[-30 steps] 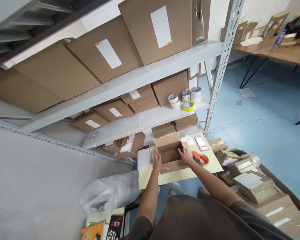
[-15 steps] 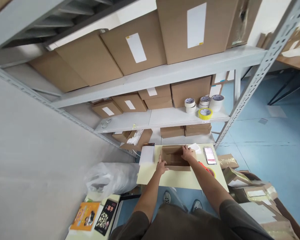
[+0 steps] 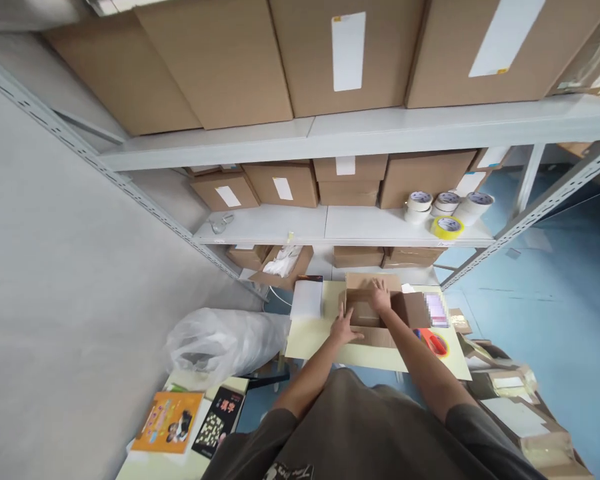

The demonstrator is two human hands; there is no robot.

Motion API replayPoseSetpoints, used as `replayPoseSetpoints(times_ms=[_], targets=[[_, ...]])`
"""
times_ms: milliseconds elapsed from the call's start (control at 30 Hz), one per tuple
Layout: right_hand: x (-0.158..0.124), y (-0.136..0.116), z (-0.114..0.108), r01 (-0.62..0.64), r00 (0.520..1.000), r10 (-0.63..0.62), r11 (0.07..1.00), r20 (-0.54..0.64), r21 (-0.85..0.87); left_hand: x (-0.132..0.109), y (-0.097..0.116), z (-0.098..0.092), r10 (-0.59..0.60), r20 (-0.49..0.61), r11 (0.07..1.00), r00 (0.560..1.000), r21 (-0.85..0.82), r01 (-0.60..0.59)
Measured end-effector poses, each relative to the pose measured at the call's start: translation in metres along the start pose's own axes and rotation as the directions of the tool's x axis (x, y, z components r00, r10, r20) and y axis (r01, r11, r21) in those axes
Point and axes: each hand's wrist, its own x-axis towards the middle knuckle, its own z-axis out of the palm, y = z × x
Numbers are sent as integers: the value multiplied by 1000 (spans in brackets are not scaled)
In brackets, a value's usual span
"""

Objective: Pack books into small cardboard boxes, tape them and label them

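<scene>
An open cardboard box (image 3: 373, 335) rests on the pale yellow table (image 3: 307, 340), its flaps spread outward at the front, back and right. My left hand (image 3: 344, 328) touches its front left corner, fingers apart. Over the back part of the box is my right hand (image 3: 379, 295), fingers spread against the cardboard. No items show inside the box. To its right lie a red tape dispenser (image 3: 434, 342) and a phone (image 3: 436, 310) with a blurred screen. A white sheet or booklet (image 3: 307, 298) is to its left.
Shelving (image 3: 280, 223) with cardboard boxes (image 3: 353, 190) and tape rolls (image 3: 447, 227) rises behind the table. Plastic wrap (image 3: 225, 340) and books (image 3: 167, 421) are at the left. More cartons (image 3: 525, 423) stand on the floor at the right.
The box's flaps have opened outward, the right one now reaching toward the phone. My right hand has moved onto the back part of the box. The camera view has shifted.
</scene>
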Motion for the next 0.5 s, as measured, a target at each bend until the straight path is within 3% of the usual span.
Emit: replayPoseSetpoints(times_ms=[100,200,367,500], targets=[[-1,-52,31,79,996,-69,980,-64,183,-6,-29,-12,135,-46,987,990,-76,-138],[2,-95,66,115,993,-107,963,-44,244,-6,-70,-28,158,-77,977,984,-134,-167],[17,-141,119,59,998,-65,958,13,282,8,-146,-68,-16,-104,982,994,-190,-4],[32,-160,157,-44,996,20,959,88,279,34,-201,-96,-222,-84,938,972,-292,189]])
